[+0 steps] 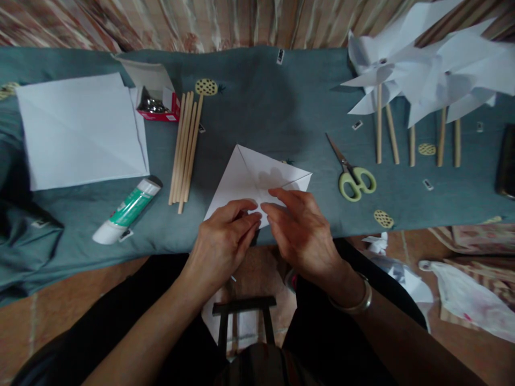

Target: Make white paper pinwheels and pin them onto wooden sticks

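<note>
A white square sheet of paper [249, 171] lies at the front of the cloth-covered table, with lines running from its corners toward the middle. My left hand [221, 241] is over its lower left part, the fingers curled and pressed together at the paper near its middle. Its fingertips partly hide what they pinch. My right hand [303, 230] rests over the lower right part, its fingers slightly apart and nearly meeting the left fingertips. Both hands cover the near side of the sheet.
Scissors [351, 174] with green handles lie right of the paper. Several wooden sticks [185, 150], a red box of metal pieces [156, 107], a glue stick [129, 212] and stacked white paper [80, 131] are left. White paper pinwheels [422, 69] on sticks lie at the back right.
</note>
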`<action>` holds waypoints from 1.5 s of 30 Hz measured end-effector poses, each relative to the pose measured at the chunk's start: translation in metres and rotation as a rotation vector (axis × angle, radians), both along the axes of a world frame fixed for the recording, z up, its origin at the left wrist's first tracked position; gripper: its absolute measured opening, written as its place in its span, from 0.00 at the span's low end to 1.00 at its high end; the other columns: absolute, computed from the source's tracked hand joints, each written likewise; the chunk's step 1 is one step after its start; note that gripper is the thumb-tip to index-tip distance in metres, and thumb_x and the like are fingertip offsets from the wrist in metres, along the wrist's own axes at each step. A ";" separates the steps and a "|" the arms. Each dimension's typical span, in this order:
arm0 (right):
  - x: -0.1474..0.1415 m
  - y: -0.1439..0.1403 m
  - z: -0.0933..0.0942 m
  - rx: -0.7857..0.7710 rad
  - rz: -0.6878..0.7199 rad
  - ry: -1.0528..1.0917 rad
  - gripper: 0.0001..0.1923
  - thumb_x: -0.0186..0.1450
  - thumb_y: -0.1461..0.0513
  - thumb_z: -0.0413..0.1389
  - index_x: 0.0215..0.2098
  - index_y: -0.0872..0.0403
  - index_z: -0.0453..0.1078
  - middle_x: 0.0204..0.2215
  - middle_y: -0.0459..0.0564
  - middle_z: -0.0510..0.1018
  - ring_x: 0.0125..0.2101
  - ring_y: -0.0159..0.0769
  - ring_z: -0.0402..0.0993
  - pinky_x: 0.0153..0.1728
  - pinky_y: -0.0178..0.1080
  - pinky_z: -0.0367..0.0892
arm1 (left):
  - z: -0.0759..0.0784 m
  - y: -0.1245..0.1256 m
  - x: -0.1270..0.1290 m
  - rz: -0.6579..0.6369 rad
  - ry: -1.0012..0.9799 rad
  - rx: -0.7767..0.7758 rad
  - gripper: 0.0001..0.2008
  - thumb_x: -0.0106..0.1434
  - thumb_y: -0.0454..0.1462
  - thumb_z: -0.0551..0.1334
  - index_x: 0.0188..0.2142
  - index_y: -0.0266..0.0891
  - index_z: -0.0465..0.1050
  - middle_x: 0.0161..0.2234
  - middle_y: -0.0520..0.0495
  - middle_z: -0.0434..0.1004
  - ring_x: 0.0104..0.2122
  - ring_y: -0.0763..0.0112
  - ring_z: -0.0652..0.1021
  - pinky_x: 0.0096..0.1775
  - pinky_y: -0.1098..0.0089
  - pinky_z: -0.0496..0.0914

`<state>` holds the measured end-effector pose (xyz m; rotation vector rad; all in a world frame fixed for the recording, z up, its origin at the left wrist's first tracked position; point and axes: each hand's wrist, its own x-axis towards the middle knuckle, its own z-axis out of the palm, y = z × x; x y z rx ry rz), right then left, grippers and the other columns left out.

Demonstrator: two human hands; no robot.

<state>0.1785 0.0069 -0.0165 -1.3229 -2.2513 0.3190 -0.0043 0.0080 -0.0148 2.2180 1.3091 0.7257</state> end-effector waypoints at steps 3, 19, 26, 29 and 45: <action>0.000 0.000 -0.002 0.017 0.005 -0.008 0.14 0.68 0.67 0.50 0.49 0.53 0.71 0.51 0.56 0.74 0.50 0.45 0.68 0.52 0.48 0.70 | 0.000 0.000 0.000 -0.009 -0.002 0.000 0.10 0.68 0.33 0.57 0.43 0.34 0.77 0.45 0.41 0.78 0.43 0.65 0.80 0.45 0.66 0.77; -0.003 0.003 -0.006 0.057 0.009 -0.077 0.15 0.69 0.66 0.48 0.50 0.58 0.71 0.54 0.61 0.71 0.52 0.48 0.65 0.51 0.50 0.69 | -0.001 0.001 0.000 -0.009 -0.006 -0.009 0.10 0.68 0.33 0.57 0.42 0.36 0.77 0.44 0.42 0.79 0.43 0.66 0.80 0.45 0.66 0.77; -0.005 0.001 -0.012 0.060 0.001 -0.128 0.16 0.70 0.66 0.44 0.52 0.55 0.68 0.57 0.61 0.69 0.56 0.49 0.62 0.52 0.53 0.67 | -0.001 0.001 0.000 -0.018 0.006 0.023 0.10 0.68 0.33 0.56 0.43 0.35 0.77 0.44 0.41 0.79 0.43 0.65 0.79 0.44 0.64 0.77; -0.008 0.001 -0.014 0.075 0.023 -0.121 0.16 0.71 0.65 0.44 0.52 0.58 0.67 0.56 0.63 0.70 0.57 0.49 0.63 0.52 0.52 0.66 | 0.000 0.001 0.002 -0.027 0.019 0.044 0.10 0.68 0.34 0.57 0.41 0.33 0.77 0.42 0.40 0.79 0.41 0.63 0.78 0.43 0.61 0.76; 0.028 0.027 0.002 -0.088 -0.144 0.054 0.22 0.71 0.63 0.44 0.62 0.56 0.62 0.61 0.59 0.68 0.62 0.46 0.61 0.61 0.56 0.59 | -0.002 -0.002 0.001 -0.064 0.062 0.097 0.09 0.64 0.31 0.61 0.44 0.31 0.75 0.44 0.38 0.77 0.42 0.60 0.75 0.43 0.57 0.76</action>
